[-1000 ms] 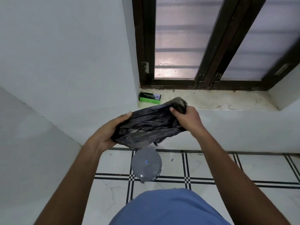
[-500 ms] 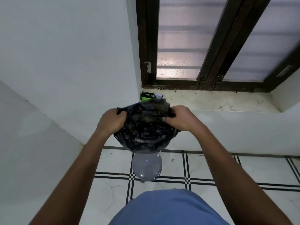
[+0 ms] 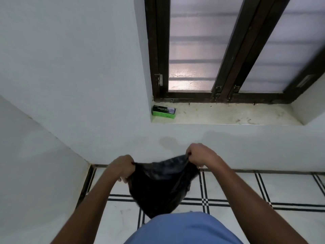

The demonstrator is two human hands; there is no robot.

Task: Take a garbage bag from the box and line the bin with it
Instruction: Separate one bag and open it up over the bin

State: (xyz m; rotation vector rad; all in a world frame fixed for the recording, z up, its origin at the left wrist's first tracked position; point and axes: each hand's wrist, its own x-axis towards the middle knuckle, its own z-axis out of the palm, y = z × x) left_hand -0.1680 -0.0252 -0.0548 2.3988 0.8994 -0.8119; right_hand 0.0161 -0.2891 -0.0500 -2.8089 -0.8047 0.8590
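White walls (image 3: 70,67) fill the upper left and centre of the frame, with a dark-framed window (image 3: 228,50) of frosted panes at the upper right and a stained sill (image 3: 228,114) beneath it. Along the bottom runs a white tiled floor (image 3: 246,187) crossed by black double lines, and a blue shirt (image 3: 182,229) rises at the bottom centre.

Just below the middle hangs the black garbage bag (image 3: 161,189), its mouth pulled wide and its body sagging down toward the shirt. The left hand (image 3: 122,167) pinches the rim at the left side of the mouth, fingers curled round the film; the right hand (image 3: 200,155) clamps the opposite rim, slightly higher in the frame. The green box (image 3: 163,112) lies on the far left end of the sill, well apart from the hands. The bin does not show; it may lie behind the hanging bag, though that cannot be told.

The bag seems open and ready to be lowered. Since the bag blocks the view below it, the likeliest slip is missing the bin's rim and draping one side outside. Thin film held by two small pinches could also slide free or tear if stretched hard, and trapped air may keep it from settling.
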